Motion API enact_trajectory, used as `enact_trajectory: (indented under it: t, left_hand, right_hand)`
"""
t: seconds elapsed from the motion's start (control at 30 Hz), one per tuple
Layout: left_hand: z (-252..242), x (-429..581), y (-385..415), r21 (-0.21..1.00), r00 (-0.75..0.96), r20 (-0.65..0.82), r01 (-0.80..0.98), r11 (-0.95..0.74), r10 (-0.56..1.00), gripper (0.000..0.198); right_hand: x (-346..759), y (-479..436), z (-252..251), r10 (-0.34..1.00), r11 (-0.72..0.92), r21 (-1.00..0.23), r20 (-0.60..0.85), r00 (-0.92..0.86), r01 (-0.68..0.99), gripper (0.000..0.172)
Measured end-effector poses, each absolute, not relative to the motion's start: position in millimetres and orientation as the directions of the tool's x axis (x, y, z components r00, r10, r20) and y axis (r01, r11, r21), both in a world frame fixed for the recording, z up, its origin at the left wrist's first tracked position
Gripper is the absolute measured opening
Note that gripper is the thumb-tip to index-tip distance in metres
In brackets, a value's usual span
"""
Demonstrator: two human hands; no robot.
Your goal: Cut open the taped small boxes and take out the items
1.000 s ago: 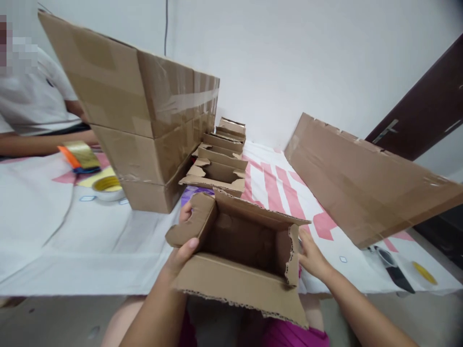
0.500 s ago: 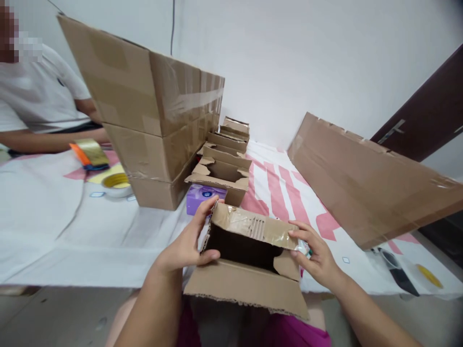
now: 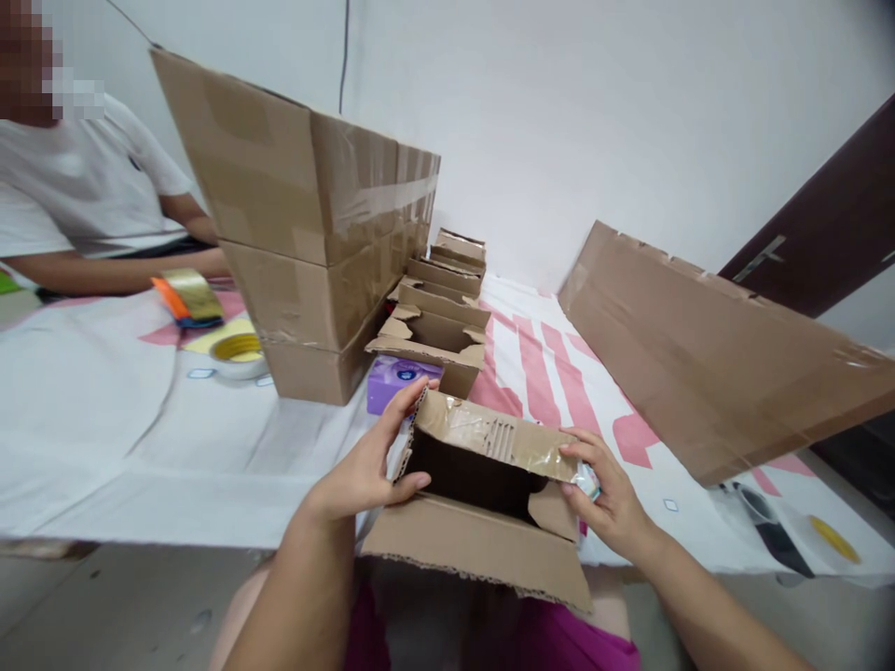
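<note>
Between my hands is an open cardboard box (image 3: 482, 536), tilted toward me at the table's near edge. Its front flap hangs down and its dark inside shows. My left hand (image 3: 374, 457) grips the box's left side, thumb over the near rim. My right hand (image 3: 605, 494) holds the right end, fingers on the taped top flap and thumb lower down. A small shiny, pale item (image 3: 587, 482) shows by the right fingers; I cannot make out what it is. Just behind the box sits a purple tissue box (image 3: 398, 384).
A tall stack of taped cartons (image 3: 280, 270) stands left of a row of open cardboard boxes (image 3: 447, 331). A large cardboard panel (image 3: 699, 354) leans at right. Tape rolls (image 3: 238, 354) and a tape dispenser (image 3: 187, 296) lie left, near a seated person (image 3: 90, 196). A black-handled tool (image 3: 773, 527) lies right.
The view has shifted slightly, so the surroundings sit a little further right. Both hands keep their hold on the box, whose front flap appears slightly higher.
</note>
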State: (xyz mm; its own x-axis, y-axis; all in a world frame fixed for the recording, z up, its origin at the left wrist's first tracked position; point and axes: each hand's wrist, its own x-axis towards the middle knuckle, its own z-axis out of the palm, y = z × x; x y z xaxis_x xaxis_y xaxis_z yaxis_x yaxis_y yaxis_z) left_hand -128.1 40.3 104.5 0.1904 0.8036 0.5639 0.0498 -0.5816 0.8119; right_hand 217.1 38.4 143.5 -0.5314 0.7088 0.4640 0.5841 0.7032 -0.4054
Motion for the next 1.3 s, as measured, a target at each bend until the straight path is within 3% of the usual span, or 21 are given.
enact_trajectory:
  t: [0.73, 1.03, 1.3]
  left_hand:
    - [108.4, -123.8, 38.3, 0.830, 0.128, 0.554, -0.003, -0.558, 0.823, 0.094]
    - [108.9, -124.5, 38.1, 0.800, 0.149, 0.585, 0.056, -0.597, 0.797, 0.090]
    - [119.4, -121.8, 29.6, 0.828, 0.001, 0.544, -0.158, -0.538, 0.839, 0.085]
  right_hand:
    - [214.2, 35.9, 143.5, 0.704, 0.704, -0.376, 0.478, -0.525, 0.602, 0.040]
    - [215.0, 36.1, 142.3, 0.718, 0.693, -0.408, 0.469, -0.515, 0.594, 0.040]
    - [207.3, 35.7, 141.9, 0.726, 0.687, -0.457, 0.463, -0.508, 0.565, 0.037]
